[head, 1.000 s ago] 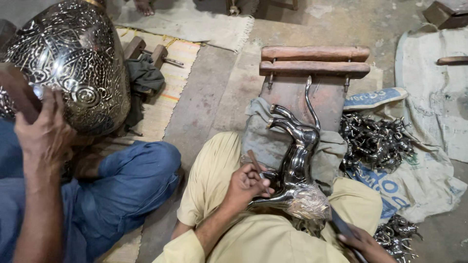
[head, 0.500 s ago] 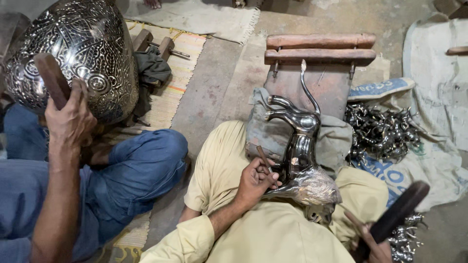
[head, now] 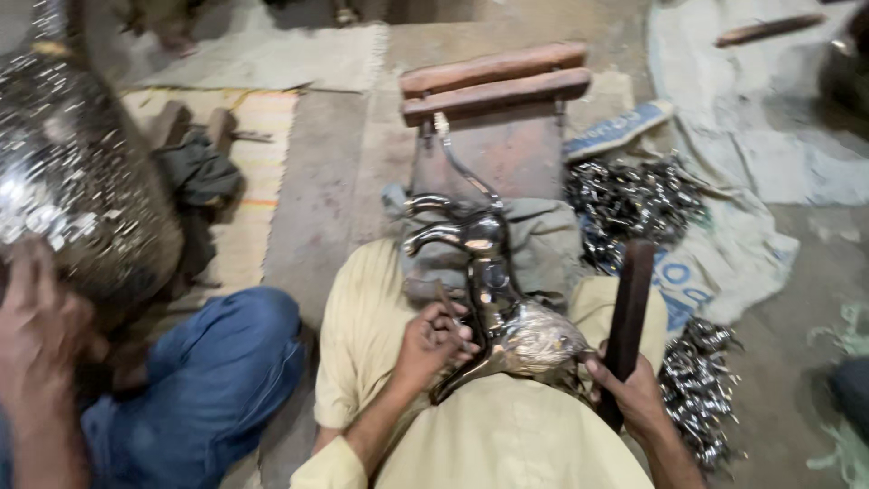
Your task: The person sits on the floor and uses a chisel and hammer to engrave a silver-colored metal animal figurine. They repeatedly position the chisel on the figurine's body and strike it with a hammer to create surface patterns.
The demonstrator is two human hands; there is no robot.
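the right hand (head: 636,396) is gripping a dark wooden mallet (head: 626,312) upright, just right of the shiny metal animal figure (head: 493,299); the left hand (head: 433,341) is pinching a thin punch (head: 447,306) against it.

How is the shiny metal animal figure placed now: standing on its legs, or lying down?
Lying down. The metal figure rests lengthwise on the person's lap, legs pointing away; the left hand steadies it.

Bare floor (head: 326,181) lies open left of the wooden stand (head: 493,81); heaped metal pieces (head: 634,199) crowd its right, a co-worker's blue-trousered leg (head: 217,362) blocks the near left.
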